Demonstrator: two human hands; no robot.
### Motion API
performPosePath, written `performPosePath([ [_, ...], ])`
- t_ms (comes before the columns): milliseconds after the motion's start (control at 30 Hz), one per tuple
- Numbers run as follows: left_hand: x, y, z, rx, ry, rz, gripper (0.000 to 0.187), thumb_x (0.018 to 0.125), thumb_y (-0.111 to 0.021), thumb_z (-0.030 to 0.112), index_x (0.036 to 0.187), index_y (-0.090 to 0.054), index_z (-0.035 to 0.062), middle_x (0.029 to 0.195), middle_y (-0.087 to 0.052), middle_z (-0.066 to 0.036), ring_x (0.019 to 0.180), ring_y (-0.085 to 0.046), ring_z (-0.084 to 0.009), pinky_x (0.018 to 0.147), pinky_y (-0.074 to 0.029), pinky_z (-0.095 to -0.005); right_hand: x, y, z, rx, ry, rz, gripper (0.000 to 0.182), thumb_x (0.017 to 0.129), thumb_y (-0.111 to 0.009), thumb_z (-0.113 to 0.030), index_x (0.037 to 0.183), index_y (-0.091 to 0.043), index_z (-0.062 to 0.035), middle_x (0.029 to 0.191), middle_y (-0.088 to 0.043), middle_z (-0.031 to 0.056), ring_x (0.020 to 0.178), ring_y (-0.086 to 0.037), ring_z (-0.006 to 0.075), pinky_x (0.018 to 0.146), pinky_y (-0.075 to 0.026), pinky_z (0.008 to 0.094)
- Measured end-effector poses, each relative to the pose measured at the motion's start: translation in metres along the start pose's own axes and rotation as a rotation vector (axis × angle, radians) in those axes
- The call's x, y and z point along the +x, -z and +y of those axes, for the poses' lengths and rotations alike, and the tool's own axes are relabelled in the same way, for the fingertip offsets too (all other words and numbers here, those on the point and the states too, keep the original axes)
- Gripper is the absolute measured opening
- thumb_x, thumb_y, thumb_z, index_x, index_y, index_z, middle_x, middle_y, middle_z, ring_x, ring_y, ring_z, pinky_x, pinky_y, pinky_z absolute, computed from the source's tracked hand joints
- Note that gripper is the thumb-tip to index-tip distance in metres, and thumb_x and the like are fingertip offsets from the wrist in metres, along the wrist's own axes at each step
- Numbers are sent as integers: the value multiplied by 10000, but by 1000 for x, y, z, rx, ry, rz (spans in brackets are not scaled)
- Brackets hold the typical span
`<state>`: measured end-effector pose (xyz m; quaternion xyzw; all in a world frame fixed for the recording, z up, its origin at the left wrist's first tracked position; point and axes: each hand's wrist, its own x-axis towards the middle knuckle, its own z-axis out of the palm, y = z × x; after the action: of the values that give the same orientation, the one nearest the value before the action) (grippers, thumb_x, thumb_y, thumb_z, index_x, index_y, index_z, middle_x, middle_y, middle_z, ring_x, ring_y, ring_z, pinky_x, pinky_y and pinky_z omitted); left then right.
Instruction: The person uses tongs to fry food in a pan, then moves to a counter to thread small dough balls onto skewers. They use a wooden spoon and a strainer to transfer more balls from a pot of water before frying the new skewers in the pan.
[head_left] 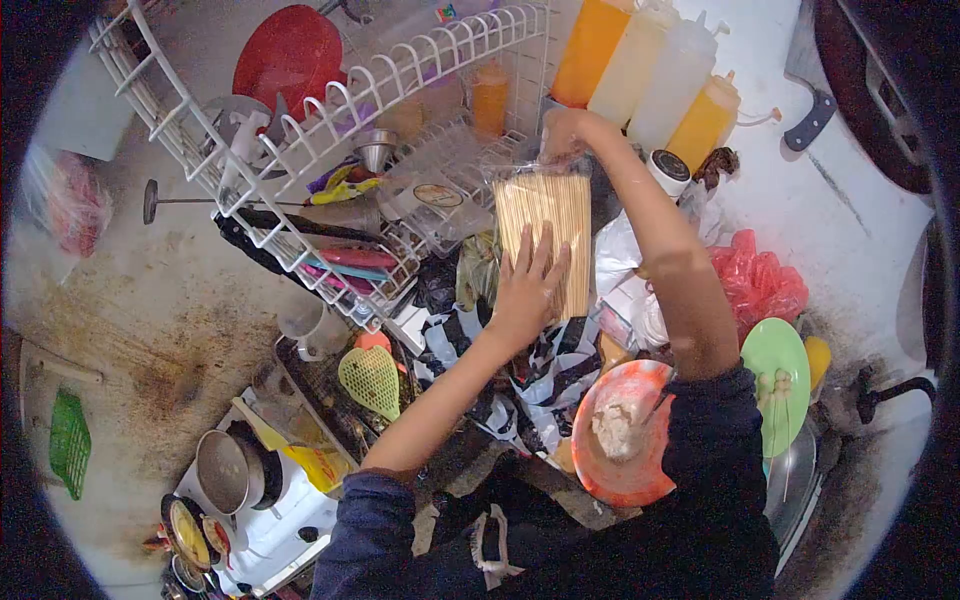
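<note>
A flat pack of thin wooden sticks [545,230] in a clear plastic wrapper is upright in the middle of the view. My left hand [535,285] lies across its lower front, fingers spread and flat against the sticks. At the pack's upper right corner is my right hand [568,135], its fingers curled by the top of the wrapper. What those fingers pinch, if anything, I cannot make out. Below the pack sits a black-and-white plastic bag [550,385]. An orange plate [635,480] with a pale lump of dough-like food [618,428] is by my right sleeve.
A white wire dish rack [400,72] stands at upper left. Several squeeze bottles [665,85] line the back. To the right are a red plastic bag [765,285], a green plate [785,365] and a knife [810,120]. A saucepan [225,470] is at lower left.
</note>
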<state>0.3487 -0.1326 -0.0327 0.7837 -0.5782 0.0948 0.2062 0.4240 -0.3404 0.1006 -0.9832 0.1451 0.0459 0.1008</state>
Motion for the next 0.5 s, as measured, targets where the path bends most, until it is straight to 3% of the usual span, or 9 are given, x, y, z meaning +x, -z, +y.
performPosePath([
  [233,0,-2,1,3,7,-11,894,565,-717,149,1325,-247,112,1401,-75,-184,1283,-82,-397,951,-256,-552,3,5,1,35,97,-59,182,645,-601,-158,651,-639,20,573,-598,83,507,-563,153,486,-447,266],
  [300,1,-4,0,8,2,0,893,566,-716,151,1325,-247,111,1400,-75,-188,1282,-84,-400,950,-257,-552,21,-2,17,171,109,-2,217,702,-548,-170,650,-639,20,594,-614,96,527,-589,156,523,-467,265],
  [333,1,-5,-1,23,-6,17,957,527,-743,174,1333,-228,128,1400,-74,-185,1280,-86,-402,946,-268,-554,23,-1,24,170,111,2,217,702,-548,-170,650,-639,20,594,-614,96,527,-589,156,523,-467,265],
  [400,0,-7,-2,45,-17,38,1021,489,-770,196,1341,-208,144,1399,-73,-182,1278,-88,-404,943,-280,-557,22,6,27,329,171,281,245,757,-473,-163,667,-620,10,617,-624,93,522,-592,150,544,-472,277],
  [433,0,-7,-2,37,-19,50,1024,489,-768,201,1342,-205,145,1399,-74,-183,1278,-88,-403,944,-278,-556,24,12,26,328,175,289,245,757,-473,-163,667,-620,10,617,-624,93,522,-592,150,544,-472,277],
  [500,0,-11,-4,32,-27,70,1027,489,-767,206,1344,-202,145,1399,-75,-183,1279,-88,-402,946,-275,-556,28,27,22,510,140,682,237,784,-454,-171,667,-575,-4,639,-623,75,507,-579,143,541,-468,293],
])
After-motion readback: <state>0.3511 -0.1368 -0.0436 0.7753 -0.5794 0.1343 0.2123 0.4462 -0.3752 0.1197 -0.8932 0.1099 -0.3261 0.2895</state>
